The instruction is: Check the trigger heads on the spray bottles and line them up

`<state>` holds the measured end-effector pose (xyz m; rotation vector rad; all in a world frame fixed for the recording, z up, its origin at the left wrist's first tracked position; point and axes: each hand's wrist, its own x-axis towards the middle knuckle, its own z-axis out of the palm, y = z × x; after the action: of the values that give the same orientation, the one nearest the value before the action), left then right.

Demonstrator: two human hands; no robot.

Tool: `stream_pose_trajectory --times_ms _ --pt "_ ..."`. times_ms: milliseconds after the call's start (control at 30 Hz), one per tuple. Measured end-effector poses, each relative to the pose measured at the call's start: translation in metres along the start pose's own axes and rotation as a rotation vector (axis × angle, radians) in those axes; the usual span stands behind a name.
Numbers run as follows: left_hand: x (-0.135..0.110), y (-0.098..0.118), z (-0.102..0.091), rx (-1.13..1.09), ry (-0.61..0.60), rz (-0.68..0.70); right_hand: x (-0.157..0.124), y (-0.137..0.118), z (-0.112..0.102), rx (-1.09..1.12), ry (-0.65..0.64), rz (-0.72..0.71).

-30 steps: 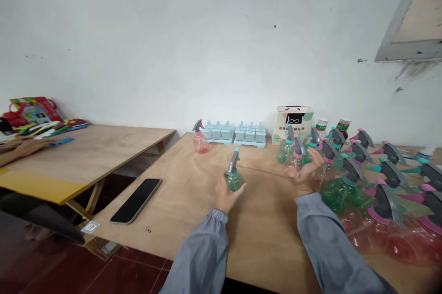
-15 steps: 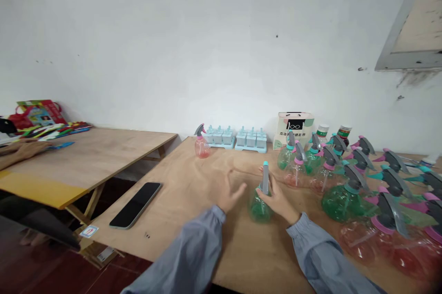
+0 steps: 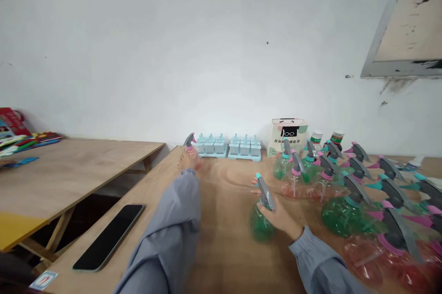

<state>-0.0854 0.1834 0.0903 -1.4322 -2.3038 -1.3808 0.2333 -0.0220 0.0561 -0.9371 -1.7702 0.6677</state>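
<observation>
My left hand (image 3: 187, 161) is stretched to the back of the table, its fingers closed about the neck of a pink spray bottle (image 3: 197, 162) with a grey trigger head. The hand hides part of that bottle. Nearer to me, my right hand (image 3: 280, 214) grips a green spray bottle (image 3: 261, 226) at its neck, below the grey and turquoise spray head. The green bottle stands slightly tilted on the wooden table (image 3: 228, 238).
Several green and pink spray bottles (image 3: 340, 215) crowd the right side. Light-blue ice-pop moulds (image 3: 245, 150) and a printed paper bag (image 3: 286, 139) stand by the wall. A black phone (image 3: 109, 238) lies at the left edge. Another table (image 3: 90, 165) is further left.
My left hand has moved away from beside the green bottle, forward and left to the pink bottle. The green bottle's head has turned in my right hand. The view has shifted right.
</observation>
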Motion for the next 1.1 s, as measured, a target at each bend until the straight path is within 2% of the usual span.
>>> stream_pose_trajectory --times_ms 133,267,333,467,600,700,800,867,1000,1100 --pt "-0.028 -0.002 0.006 0.015 -0.018 -0.053 0.001 -0.002 -0.005 -0.002 -0.022 -0.029" --pt "-0.064 -0.008 0.002 -0.010 -0.044 -0.018 0.002 0.001 -0.007 0.071 0.016 0.004" --pt "-0.083 -0.015 -0.002 -0.125 -0.058 0.059 0.004 0.001 -0.009 0.152 0.043 0.060" --pt "-0.132 -0.032 -0.012 -0.530 -0.126 0.271 0.008 -0.005 -0.016 0.394 0.023 0.193" --pt "-0.184 -0.045 -0.026 -0.559 -0.192 0.336 0.014 -0.012 -0.022 0.534 -0.030 0.228" --pt "-0.210 -0.044 -0.038 -0.548 -0.255 0.387 0.017 -0.014 -0.025 0.487 0.034 0.233" --pt "-0.221 -0.038 -0.049 -0.512 -0.293 0.413 0.017 -0.015 -0.027 0.412 0.154 0.201" --pt "-0.221 -0.034 -0.054 -0.492 -0.305 0.422 0.016 -0.017 -0.028 0.398 0.168 0.178" --pt "-0.220 -0.031 -0.059 -0.489 -0.324 0.443 0.014 -0.019 -0.029 0.483 -0.002 0.226" --pt "-0.219 -0.031 -0.060 -0.496 -0.328 0.461 0.012 -0.018 -0.031 0.536 -0.046 0.220"
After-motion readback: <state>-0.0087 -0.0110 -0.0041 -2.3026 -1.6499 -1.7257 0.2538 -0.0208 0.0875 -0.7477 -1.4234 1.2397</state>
